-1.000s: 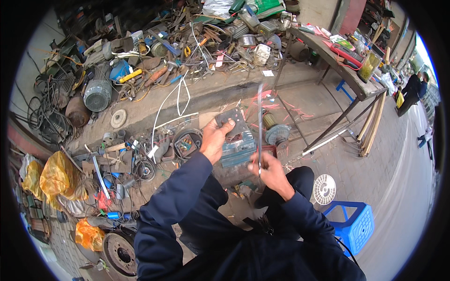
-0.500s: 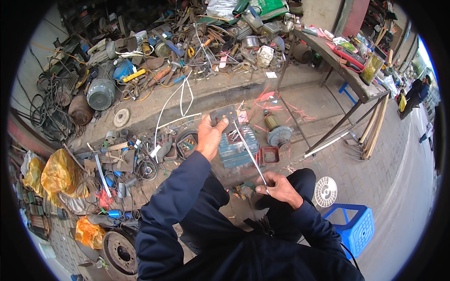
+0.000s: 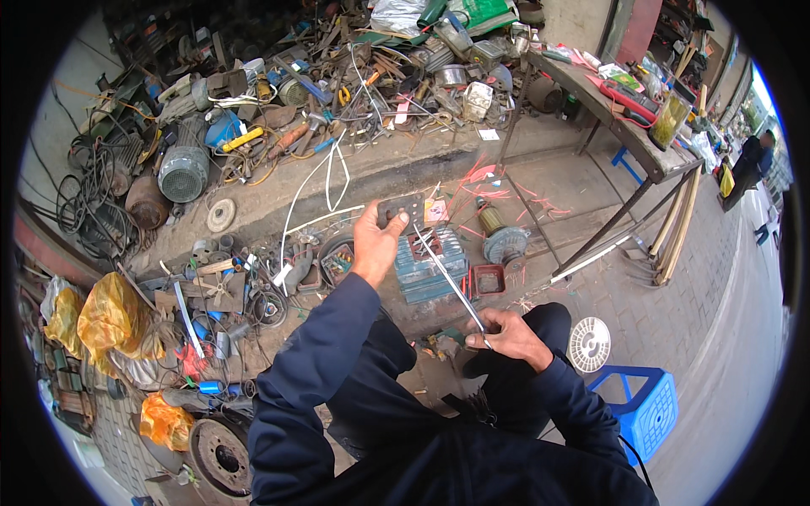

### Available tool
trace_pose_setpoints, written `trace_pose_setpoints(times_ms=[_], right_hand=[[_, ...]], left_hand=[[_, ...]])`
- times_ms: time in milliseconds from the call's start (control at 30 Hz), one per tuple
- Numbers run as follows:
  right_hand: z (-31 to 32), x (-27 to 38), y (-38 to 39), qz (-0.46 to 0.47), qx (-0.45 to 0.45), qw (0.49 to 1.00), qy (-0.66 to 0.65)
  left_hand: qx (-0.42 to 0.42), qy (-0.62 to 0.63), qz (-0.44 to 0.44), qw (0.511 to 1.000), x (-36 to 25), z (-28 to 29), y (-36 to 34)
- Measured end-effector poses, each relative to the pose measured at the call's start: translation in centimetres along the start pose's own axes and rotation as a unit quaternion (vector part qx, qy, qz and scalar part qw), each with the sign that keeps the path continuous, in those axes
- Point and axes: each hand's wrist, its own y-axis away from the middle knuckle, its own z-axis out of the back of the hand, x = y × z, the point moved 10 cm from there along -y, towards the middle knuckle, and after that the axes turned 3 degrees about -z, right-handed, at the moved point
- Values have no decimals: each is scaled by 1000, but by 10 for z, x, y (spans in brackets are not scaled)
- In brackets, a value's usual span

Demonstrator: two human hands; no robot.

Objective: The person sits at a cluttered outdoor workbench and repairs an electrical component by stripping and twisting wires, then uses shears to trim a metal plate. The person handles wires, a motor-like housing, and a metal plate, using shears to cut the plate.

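The dark rectangular plate (image 3: pixel 411 206) is held in the air just above a blue-green casing (image 3: pixel 419 285), pinched between the thumb and fingers of the left hand (image 3: pixel 375 246). The slim metal tool (image 3: pixel 449 279), upright and blurred 1 second ago, now slants up from the right hand (image 3: pixel 510 336) toward the plate's lower edge. That brings the 2 hands to bear on the same piece, though whether the tip touches it cannot be told. The right hand's thumb and fingers are pressed together on the tool's lower end.

The plate looks flat, thin and dull, pierced by several small holes, while the tool is straight, bright and narrow. Beneath them, the boxy casing has worn paint, ribbed sides and an opening on top. Just beside it sits a shallow, square red tray (image 3: pixel 488 287), with a rounded grey metal part (image 3: pixel 504 244) behind, joined to an olive-brown cylinder. Fine red strands (image 3: pixel 483 174) lie scattered beyond on the concrete. Farther out are a white, slotted plastic disc (image 3: pixel 588 346), a smooth blue stool (image 3: pixel 648 413) and crinkled yellow plastic bags (image 3: pixel 118 316).
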Motion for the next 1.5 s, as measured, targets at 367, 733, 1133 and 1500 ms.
trace_pose_setpoints(times_ms=[367,733,1133,1500], right_hand=[[-1,-4,-5,-2,19,999,-28],[7,3,-11,14,-15,995,100],[-3,33,-12,136,-90,966,202],[-8,49,-14,172,-122,952,223]], left_hand=[[5,-39,-16,999,0,-1,0],[45,-3,6,999,4,-7,3],[64,101,178,977,33,-10,9],[33,82,134,987,38,-14,11]])
